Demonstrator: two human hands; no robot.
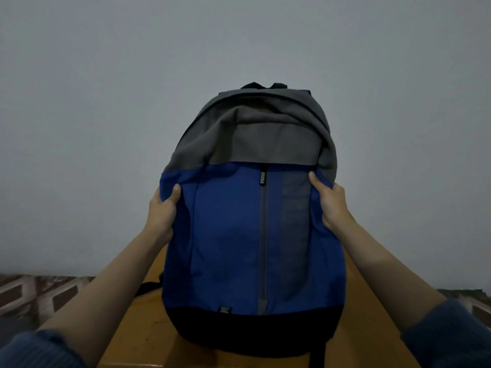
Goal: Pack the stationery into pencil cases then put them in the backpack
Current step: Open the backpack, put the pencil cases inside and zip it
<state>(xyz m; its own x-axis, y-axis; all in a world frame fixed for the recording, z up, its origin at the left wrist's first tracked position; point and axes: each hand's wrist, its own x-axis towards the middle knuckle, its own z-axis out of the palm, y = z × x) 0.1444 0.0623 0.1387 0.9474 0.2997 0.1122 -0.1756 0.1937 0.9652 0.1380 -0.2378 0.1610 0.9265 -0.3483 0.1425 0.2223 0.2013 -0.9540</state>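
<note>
Far left, patterned cloth (39,293) low down, blurry, can't say what it covers. Blue sleeve (34,349) in the near-left corner, forearm reaching up to the left hand (163,208), which is grasping the backpack (239,235) by its left edge: thumb pressed on the blue front, fabric bunched under it, fingers gone round the back.

Centre: the bag stands upright, black base planted on the wooden surface (138,328), front panel facing the camera, grey top slumped a bit. Soft bag w/ little stiffness, so prob. that's why both sides are pinned; let go and it likely folds or tips. A black strap (148,286) pokes out low on its left. Front zip (263,248) runs straight down the middle and looks closed. Carry handle (263,85) just peeks over the top. Main opening, open or zipped? Can't tell from here.

Right hand (330,205) mirrors it, gripping the right edge, thumb on the front. Even grip at mid-height, reads as steadying or squaring the bag up.

No pencil cases or stationery in view, so can't judge if they're inside. Plain grey wall (106,102) behind.
</note>
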